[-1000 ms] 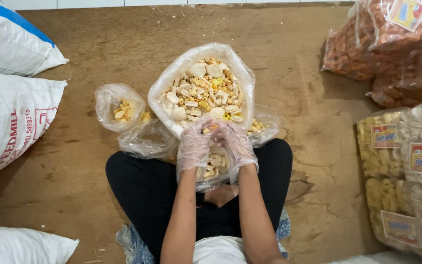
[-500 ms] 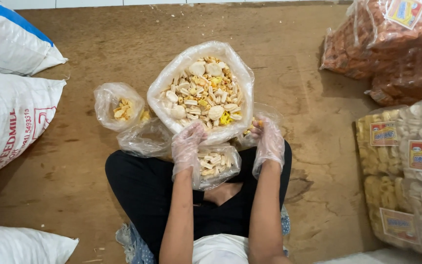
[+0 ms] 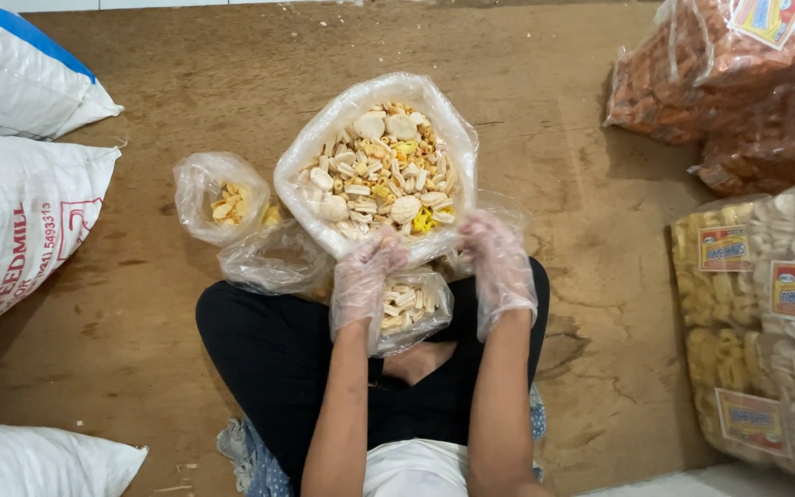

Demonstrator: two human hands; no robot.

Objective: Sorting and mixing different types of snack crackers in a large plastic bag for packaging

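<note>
left hand point(image 3: 363, 281) pinches small bag point(image 3: 409, 311) on lap, by its rim | right hand point(image 3: 499, 271) open, just right of it; big bag point(image 3: 381, 166) lies straight ahead on floor point(image 3: 140, 83), touching both

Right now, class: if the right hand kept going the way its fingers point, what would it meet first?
Probably the big open bag of mixed crackers; the right hand points at its near rim, though depth is unclear.
</note>
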